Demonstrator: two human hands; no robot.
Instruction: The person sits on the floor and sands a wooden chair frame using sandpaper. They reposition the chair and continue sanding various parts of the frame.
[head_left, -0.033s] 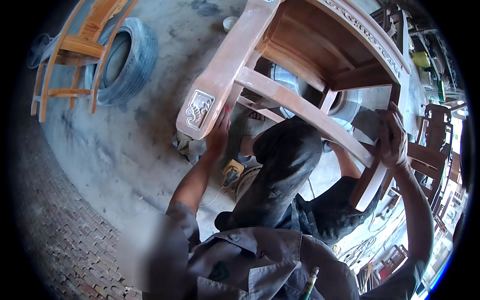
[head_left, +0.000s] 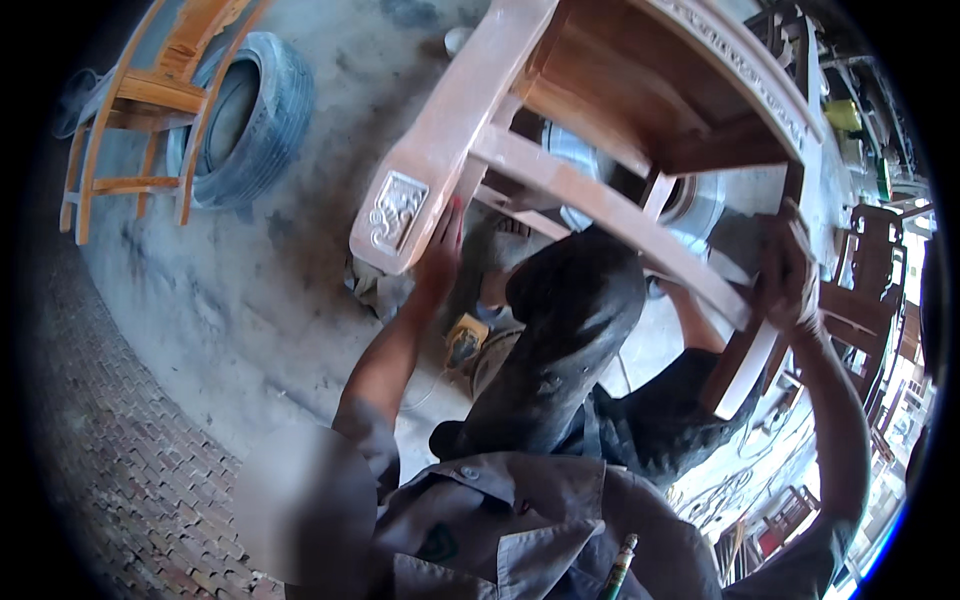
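Note:
An unpainted reddish-brown wooden furniture frame, with a carved panel on its broad near-left end, lies tilted over my legs. My left hand is against the inner side of that end, fingers nearly straight. A small red piece shows at its fingertips, pressed toward the wood; most of it is hidden. At the right, my right hand is wrapped round a dark leg of the same frame, beside the end of the curved rail.
A yellow power tool with a cord is on the floor between my left arm and knee. Tyres and a finished orange-brown chair stand at the far left. More wooden chairs crowd the right. Brick paving borders the concrete.
My left hand and the red piece have slid slightly away from me along the wood. The frame has shifted a little; my right hand keeps its hold.

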